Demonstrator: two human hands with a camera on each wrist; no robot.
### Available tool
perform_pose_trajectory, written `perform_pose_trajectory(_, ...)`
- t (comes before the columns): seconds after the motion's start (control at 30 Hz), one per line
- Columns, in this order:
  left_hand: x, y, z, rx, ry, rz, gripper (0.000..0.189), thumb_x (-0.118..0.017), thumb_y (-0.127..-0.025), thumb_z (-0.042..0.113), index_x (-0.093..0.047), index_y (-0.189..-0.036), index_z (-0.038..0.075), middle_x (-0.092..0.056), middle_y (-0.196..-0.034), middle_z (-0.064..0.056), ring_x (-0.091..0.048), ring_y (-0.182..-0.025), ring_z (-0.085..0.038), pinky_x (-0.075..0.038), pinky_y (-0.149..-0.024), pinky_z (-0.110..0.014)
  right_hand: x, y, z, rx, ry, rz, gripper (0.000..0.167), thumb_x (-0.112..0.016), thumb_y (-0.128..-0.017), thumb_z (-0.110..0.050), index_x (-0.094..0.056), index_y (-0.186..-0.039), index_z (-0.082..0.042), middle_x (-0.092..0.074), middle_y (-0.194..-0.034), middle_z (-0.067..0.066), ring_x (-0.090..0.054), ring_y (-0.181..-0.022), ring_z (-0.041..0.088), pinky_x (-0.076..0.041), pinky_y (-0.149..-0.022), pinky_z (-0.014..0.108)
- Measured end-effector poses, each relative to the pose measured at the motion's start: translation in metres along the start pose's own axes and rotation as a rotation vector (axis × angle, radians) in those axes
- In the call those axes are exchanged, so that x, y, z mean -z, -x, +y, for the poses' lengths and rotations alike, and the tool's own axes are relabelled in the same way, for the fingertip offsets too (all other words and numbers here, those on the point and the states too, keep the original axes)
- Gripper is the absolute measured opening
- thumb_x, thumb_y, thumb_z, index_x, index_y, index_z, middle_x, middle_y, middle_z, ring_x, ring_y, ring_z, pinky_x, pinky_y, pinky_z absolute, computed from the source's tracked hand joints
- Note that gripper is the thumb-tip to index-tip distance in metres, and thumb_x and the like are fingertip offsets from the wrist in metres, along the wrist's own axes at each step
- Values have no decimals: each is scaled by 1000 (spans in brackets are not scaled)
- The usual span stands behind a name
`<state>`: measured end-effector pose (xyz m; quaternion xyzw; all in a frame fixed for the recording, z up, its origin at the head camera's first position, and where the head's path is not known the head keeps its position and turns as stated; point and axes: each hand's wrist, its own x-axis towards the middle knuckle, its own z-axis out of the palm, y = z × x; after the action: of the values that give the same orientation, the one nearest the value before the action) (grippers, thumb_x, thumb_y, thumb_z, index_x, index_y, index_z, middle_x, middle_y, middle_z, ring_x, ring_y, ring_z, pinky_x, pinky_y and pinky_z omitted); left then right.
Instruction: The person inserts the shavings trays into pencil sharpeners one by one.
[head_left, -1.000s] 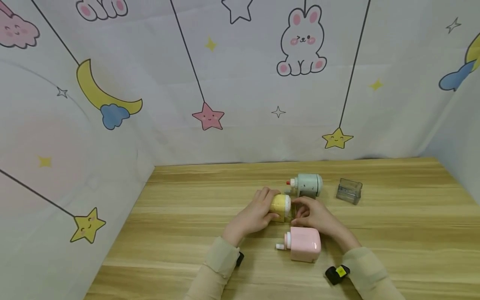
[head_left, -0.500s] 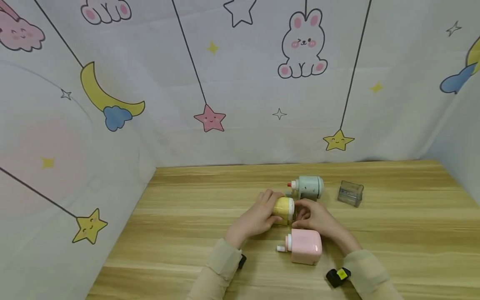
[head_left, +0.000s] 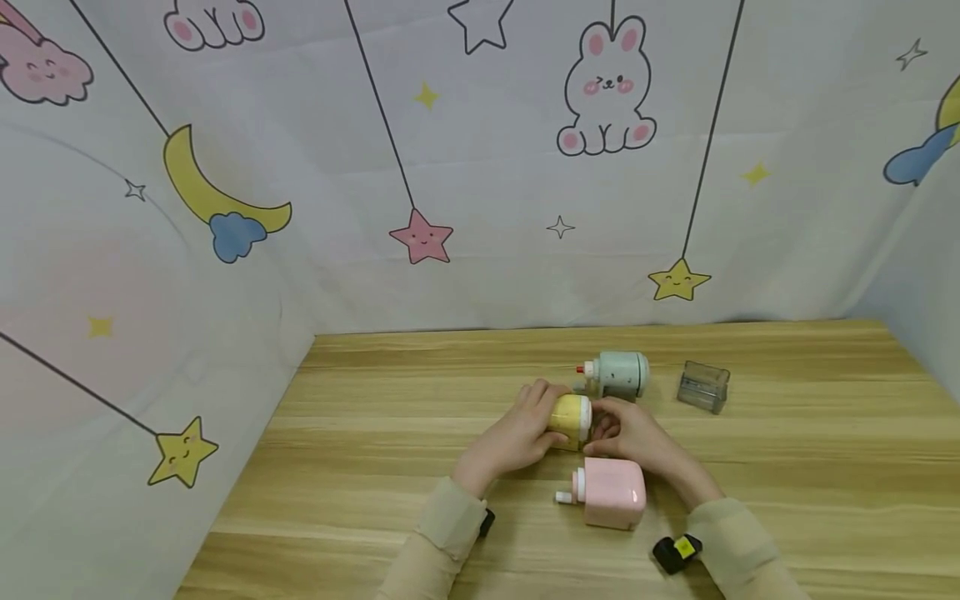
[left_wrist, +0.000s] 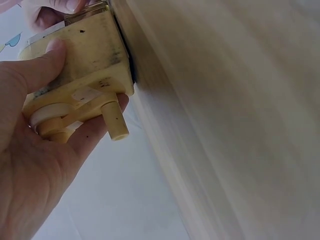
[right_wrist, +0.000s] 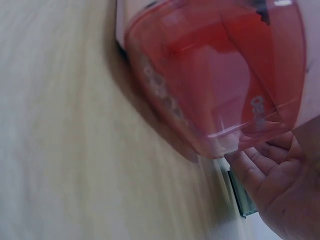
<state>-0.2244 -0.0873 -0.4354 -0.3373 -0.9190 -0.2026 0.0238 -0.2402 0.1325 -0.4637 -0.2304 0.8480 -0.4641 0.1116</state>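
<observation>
My left hand (head_left: 517, 429) grips a yellow crank pencil sharpener (head_left: 567, 422) lying on the table, thumb on one side and fingers round the other. In the left wrist view the sharpener's crank handle (left_wrist: 115, 120) points away from its body. At the sharpener's right end, my right hand (head_left: 622, 429) pinches its clear shavings drawer (left_wrist: 89, 12) with curled fingers. The drawer is mostly hidden in the head view. A pink crank pencil sharpener (head_left: 613, 493) lies just in front of the right hand; its red see-through drawer (right_wrist: 215, 75) fills much of the right wrist view.
A pale green crank pencil sharpener (head_left: 621, 372) with a red tip lies behind the hands. To its right is a small clear grey pencil sharpener (head_left: 702, 387). The wooden table (head_left: 375, 383) meets a printed cloth backdrop (head_left: 480, 283) at the back.
The yellow sharpener has shifted slightly right with my left hand, narrowing the gap between its white rim and my right fingers. The right hand has barely moved; the whole view has shifted a little.
</observation>
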Motion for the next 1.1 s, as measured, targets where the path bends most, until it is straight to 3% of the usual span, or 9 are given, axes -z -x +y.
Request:
perform_pose_trajectory(0.8, 1, -1, 2, 7, 6, -14, 57, -64, -91, 24, -37, -139, 6, -47, -119, -9, -44, -107, -20, -46, -95, -31, -2, -2, -4, 15, -21, -8, 40, -81, -76, -12, -62, -108, 1, -67, -85, 11, -62, -72, 8, -53, -62, 23)
perform_pose_trajectory(1.1, -1, 0, 1, 21, -7, -16, 57, -64, -92, 25, -36, -139, 7, -47, -120, -8, -44, -109, -19, -47, -94, -30, -3, -4, -3, 24, -23, -13, 43, -80, -77, -14, -61, -112, 2, -67, -87, 11, -62, -75, 9, -52, -63, 22)
